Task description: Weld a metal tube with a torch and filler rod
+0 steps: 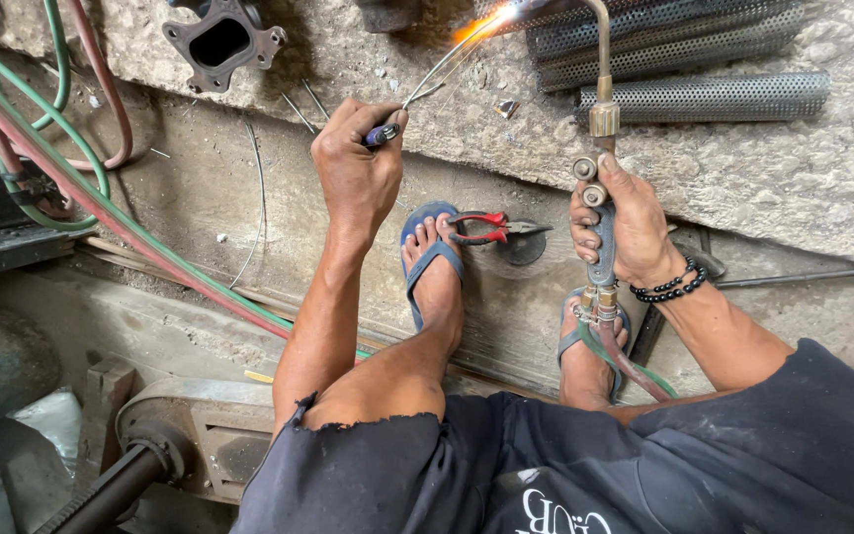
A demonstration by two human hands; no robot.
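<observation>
Perforated metal tubes (pixel 704 96), at least three counted, lie side by side on the raised concrete ledge (pixel 793 188) toward its far right edge; the nearest one lies apart from the stacked pair behind it. One gas torch (pixel 600 148) is present, its brass neck curving up to a single bright flame (pixel 481 22) that meets the left end of the far tubes. One thin filler rod (pixel 442 74) runs from the left hand up to the flame. Left hand (pixel 356 173): clenched around the rod's lower end, with a small dark blue piece showing between thumb and forefinger. Right hand (pixel 630 222): wrapped tight around the torch handle just below its two valve knobs, a black bead bracelet (pixel 672 287) on the wrist. Two hoses, one red and one green (pixel 91 203), cross the lower floor from the left edge. One pair of red-handled pliers (pixel 491 229) lies on the floor just beside the toes of the left foot. Two feet in blue sandals (pixel 427 259) rest below the ledge. One cast metal flange (pixel 221 42) sits at the ledge's far left.
</observation>
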